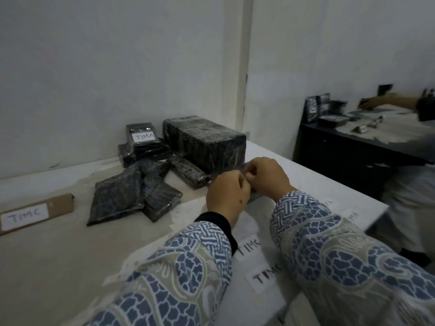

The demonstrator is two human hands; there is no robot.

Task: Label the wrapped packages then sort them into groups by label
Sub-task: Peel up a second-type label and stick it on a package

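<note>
Labelling is in hand: left hand (227, 192) and right hand (266, 176) pinch together, contents hidden; next, presumably sticking a label onto a wrapped package (188, 171).

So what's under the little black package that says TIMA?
The TIMA package sits on top of more black wrapped packages, stacked. How many are underneath can't be told; it covers them.

Table (58, 267) front-left free; black pkgs (131, 191) crowd ctr/back.
</note>
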